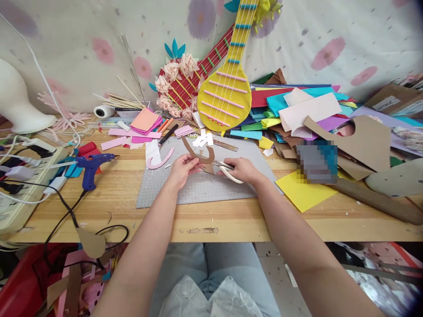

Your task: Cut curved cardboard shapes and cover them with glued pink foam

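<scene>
My left hand (183,169) pinches a curved strip of brown cardboard (209,155) above the grey cutting mat (158,193). White-handled scissors (231,174) are gripped in my right hand (243,169), their blades reaching the cardboard's right side. Whether the blades are closed is too small to tell. Small brown scraps lie beneath the cardboard. Left of my hands, a pink curved strip (161,160) rests at the mat's edge. White paper pieces (203,138) and a metal ruler (225,145) lie just behind.
A yellow paper lute (224,97) and a red flowered one (185,83) lean on the back curtain. At left are a blue glue gun (92,165) and a power strip (20,189). Coloured paper (307,110), brown cardboard (370,136) and a yellow sheet (304,189) crowd the right.
</scene>
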{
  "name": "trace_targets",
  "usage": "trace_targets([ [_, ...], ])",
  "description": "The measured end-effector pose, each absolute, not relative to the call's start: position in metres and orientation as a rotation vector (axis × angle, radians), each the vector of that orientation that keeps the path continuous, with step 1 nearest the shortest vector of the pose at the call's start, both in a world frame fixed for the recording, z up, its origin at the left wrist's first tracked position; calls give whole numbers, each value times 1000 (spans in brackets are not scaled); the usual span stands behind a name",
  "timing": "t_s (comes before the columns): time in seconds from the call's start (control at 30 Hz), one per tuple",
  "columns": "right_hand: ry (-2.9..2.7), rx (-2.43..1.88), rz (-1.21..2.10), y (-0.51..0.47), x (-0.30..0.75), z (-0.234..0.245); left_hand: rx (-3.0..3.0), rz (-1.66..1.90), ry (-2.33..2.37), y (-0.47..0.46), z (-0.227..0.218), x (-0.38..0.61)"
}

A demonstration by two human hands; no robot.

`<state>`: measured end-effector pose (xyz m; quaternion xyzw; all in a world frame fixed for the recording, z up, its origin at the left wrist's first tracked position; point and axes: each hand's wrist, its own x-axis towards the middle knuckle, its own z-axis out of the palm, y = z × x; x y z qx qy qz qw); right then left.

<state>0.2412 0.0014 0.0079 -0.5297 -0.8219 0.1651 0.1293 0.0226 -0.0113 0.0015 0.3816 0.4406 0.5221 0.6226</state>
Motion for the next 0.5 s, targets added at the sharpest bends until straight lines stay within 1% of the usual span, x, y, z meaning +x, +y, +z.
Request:
trace_targets([
  [0.1,-2400,-1576,449,2,243,8,907,1196,1009,-11,0,23],
  [0.27,-2401,-1542,525,2,247,11,913,1196,993,-11,0,23],
  [0.5,-2399,-1530,516,2,252,12,881,1193,992,-12,1,23],
])
